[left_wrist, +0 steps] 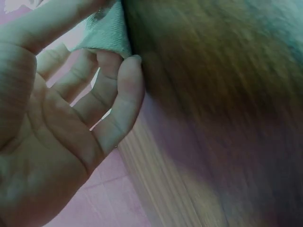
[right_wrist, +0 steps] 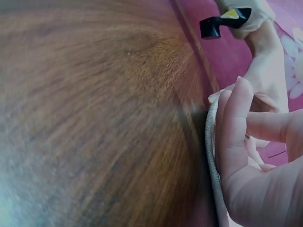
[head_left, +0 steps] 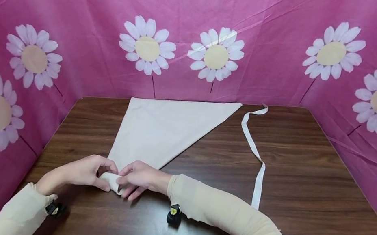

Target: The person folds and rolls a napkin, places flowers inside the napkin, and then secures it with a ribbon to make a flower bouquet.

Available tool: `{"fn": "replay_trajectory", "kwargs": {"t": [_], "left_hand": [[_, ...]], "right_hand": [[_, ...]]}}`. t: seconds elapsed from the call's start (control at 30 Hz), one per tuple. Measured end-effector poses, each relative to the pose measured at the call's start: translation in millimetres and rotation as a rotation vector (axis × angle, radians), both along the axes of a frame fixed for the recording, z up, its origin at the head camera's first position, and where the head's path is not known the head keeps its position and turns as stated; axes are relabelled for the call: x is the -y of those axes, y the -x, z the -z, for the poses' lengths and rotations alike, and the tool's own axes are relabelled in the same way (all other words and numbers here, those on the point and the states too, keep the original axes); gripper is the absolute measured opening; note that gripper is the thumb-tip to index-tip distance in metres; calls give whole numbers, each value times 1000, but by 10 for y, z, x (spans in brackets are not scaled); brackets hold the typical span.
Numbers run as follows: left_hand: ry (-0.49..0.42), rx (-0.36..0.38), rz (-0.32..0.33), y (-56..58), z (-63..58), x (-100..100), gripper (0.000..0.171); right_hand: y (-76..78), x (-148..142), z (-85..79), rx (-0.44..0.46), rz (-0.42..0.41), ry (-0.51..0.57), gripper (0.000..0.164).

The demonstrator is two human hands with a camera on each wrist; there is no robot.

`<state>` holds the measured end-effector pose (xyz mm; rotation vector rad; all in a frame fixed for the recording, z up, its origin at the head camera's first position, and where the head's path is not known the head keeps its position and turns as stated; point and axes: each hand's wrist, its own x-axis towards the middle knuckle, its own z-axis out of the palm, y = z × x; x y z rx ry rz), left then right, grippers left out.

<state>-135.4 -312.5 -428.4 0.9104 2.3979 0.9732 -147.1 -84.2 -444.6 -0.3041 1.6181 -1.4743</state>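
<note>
Cloth [head_left: 160, 129], one corner in both hands [head_left: 85, 171] [head_left: 143, 174]

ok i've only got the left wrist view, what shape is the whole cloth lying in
Observer: In the head view, the pale cloth lies in a roughly triangular shape, with the left hand gripping its near corner.
Operator: and anything else lying on the table
Observer: Yes, a white strip lies on the table, right of the cloth and apart from it.
Operator: can you see all of it
Observer: No, it runs down to the right sleeve, and I can't tell whether more is hidden behind that.
</note>
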Motion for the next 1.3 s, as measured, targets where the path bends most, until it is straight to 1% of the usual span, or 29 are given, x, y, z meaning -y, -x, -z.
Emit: {"fn": "replay_trajectory", "kwargs": {"t": [0.1,0.2,0.33,0.5,0.63,0.7,0.77,0.8,0.9,1.0,1.07,1.13,1.23,1.3], "left_hand": [[-11,-59,-7,-20,12,-2,29],[-22,-112,-6,-42,28,-1,27],[-30,-154,-13,-59,44,8,25],[-41,-205,-16,-59,52,17,25],[-64,-246,12,-47,66,15,19],[-75,-259,26,-43,67,11,18],[-82,-261,38,-40,64,6,18],[-83,-259,45,-39,59,2,18],[-85,-228,73,-30,44,-14,16],[-77,-165,106,-20,15,-34,14],[-61,-120,121,-12,-1,-49,13],[-42,-80,127,-7,-17,-64,11],[-24,-50,133,5,-21,-79,9],[-22,-35,142,15,-19,-83,8]], "right_hand": [[34,1,15,78,22,35,10],[62,9,30,165,61,67,15],[82,13,50,224,96,86,18],[109,-2,58,241,113,87,14],[132,-25,51,241,113,87,14],[139,-47,40,217,103,78,15],[141,-77,28,154,86,57,14],[138,-95,20,99,75,41,15],[120,-146,-14,-133,29,-34,23],[94,-170,-50,-367,-25,-113,36],[73,-169,-71,-486,-68,-161,38],[56,-157,-78,-575,-108,-196,33],[28,-140,-83,-682,-131,-246,19],[11,-134,-80,-723,-130,-266,18]]}}
